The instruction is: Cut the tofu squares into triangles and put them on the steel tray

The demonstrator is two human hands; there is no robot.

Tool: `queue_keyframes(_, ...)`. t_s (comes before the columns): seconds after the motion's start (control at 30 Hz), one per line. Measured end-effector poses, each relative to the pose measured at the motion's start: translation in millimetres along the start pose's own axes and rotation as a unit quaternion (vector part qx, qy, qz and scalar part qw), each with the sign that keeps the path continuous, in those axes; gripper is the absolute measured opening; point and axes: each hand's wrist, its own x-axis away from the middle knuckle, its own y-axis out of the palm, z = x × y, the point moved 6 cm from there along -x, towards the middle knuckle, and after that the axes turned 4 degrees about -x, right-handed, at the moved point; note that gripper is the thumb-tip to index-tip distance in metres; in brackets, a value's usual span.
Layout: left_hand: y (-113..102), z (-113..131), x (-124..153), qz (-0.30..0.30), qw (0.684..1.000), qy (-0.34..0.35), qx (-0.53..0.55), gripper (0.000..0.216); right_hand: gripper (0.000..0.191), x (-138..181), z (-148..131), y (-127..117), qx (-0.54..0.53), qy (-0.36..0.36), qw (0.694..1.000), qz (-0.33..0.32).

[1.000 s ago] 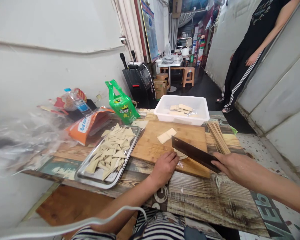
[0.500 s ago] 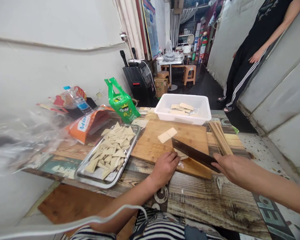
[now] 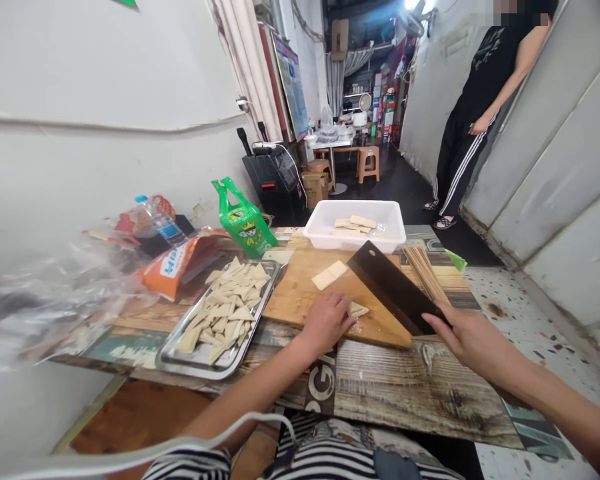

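My right hand [image 3: 467, 339] grips the handle of a dark cleaver [image 3: 393, 287], whose blade is lifted and tilted above the wooden cutting board [image 3: 300, 297]. My left hand [image 3: 325, 323] rests on the board's near edge, fingers curled down onto a pale tofu piece [image 3: 357, 309]. Two more flat tofu pieces [image 3: 330, 274] lie at the board's middle. A steel tray [image 3: 177, 355] of cut tofu triangles sits to the left of the board.
A white tub [image 3: 325, 230] with tofu slabs stands behind the board, a bundle of bamboo skewers [image 3: 426, 273] to its right. A green bag [image 3: 245, 223], orange packet [image 3: 180, 260] and water bottle [image 3: 155, 220] lie at left. A person [image 3: 473, 113] stands in the passage.
The cleaver blade has risen off the board and swung up to the right. My left hand stays on the tofu piece. The view has tilted slightly.
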Motion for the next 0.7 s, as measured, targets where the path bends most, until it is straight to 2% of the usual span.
queue_keyframes(0.2, 1, 1, -25, -0.112, 0.991, 0.072, 0.024, 0.022, 0.031, 0, -7, 3, 0.100, -0.045, 0.993, 0.040)
queue_keyframes(0.3, -3, 0, -28, -0.129, 0.991, 0.029, 0.020, 0.020, 0.029, 1, -9, 6, 0.162, -0.071, 0.981, 0.073)
queue_keyframes(0.47, -5, -14, -22, -0.125, 0.980, -0.091, 0.124, 0.020, 0.023, 3, -14, 10, 0.216, -0.123, 0.962, 0.110)
queue_keyframes(0.53, -2, -32, -21, -0.116, 0.959, -0.166, 0.198, 0.015, 0.021, 4, -13, 11, 0.224, -0.145, 0.957, 0.115)
queue_keyframes(0.6, 1, -53, -24, -0.101, 0.921, -0.233, 0.296, 0.014, 0.019, 5, -9, 14, 0.229, -0.161, 0.954, 0.105)
queue_keyframes(0.7, 5, -76, -32, -0.085, 0.861, -0.281, 0.415, 0.027, 0.016, 8, -1, 23, 0.213, -0.186, 0.955, 0.086)
